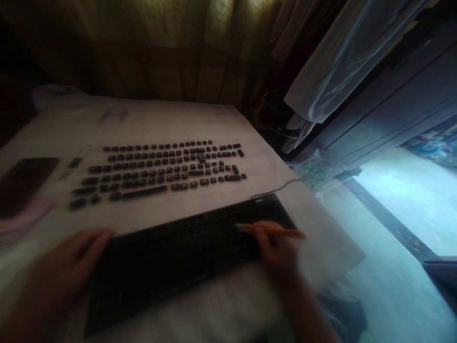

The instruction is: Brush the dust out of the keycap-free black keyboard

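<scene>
One black keyboard (pixel 178 269) lies aslant on a pale table (pixel 210 196), between both hands. One orange-handled brush (pixel 287 232) — pinched in the curled fingers of the right hand (pixel 280 250), bristles over the keyboard's right part. One left hand (pixel 76 259), blurred, is at the keyboard's left end, fingers together; whether it grips the edge, cannot tell. Several rows of loose black keycaps (pixel 171 170) — beyond the keyboard.
</scene>
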A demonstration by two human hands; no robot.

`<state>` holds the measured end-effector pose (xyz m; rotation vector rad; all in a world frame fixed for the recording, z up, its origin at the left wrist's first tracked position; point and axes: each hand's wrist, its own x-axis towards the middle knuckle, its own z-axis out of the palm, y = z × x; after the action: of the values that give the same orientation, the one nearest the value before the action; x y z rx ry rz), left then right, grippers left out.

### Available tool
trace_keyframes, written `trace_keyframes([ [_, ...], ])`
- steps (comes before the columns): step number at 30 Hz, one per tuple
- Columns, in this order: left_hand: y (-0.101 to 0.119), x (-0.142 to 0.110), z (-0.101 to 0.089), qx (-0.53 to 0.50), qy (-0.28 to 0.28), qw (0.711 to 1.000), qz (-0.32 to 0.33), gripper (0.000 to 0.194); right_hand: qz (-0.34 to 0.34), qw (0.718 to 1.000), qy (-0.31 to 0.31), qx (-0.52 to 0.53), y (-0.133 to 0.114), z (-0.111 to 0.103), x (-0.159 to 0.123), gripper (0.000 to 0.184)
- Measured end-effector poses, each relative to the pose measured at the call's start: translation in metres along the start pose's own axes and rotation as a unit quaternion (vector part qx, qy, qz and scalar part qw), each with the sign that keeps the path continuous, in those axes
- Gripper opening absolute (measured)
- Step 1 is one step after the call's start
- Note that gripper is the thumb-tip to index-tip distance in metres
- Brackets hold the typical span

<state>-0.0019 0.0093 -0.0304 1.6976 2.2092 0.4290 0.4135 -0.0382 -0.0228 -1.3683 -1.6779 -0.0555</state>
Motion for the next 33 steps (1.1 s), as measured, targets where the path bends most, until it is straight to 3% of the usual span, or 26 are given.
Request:
trace_keyframes([
  [9, 0.008, -0.001, -0.004, -0.006, 0.020, 1.000, 0.023, 0.048, -0.006, 1.000, -0.022, 0.008, 0.000, 0.001, -0.002, 0.013],
  [18, 0.014, -0.002, -0.006, -0.001, 0.005, 1.000, -0.002, 0.055, 0.057, 0.998, 0.039, 0.001, 0.005, 0.000, -0.007, 0.013],
  [27, 0.019, -0.004, -0.008, -0.008, 0.009, 1.000, 0.003, 0.055, 0.022, 1.000, -0.002, -0.010, 0.002, 0.000, -0.005, 0.014],
  [33, 0.015, -0.005, -0.007, 0.004, 0.025, 0.999, 0.028, 0.046, 0.015, 1.000, -0.017, 0.006, 0.001, 0.001, -0.004, 0.014],
])
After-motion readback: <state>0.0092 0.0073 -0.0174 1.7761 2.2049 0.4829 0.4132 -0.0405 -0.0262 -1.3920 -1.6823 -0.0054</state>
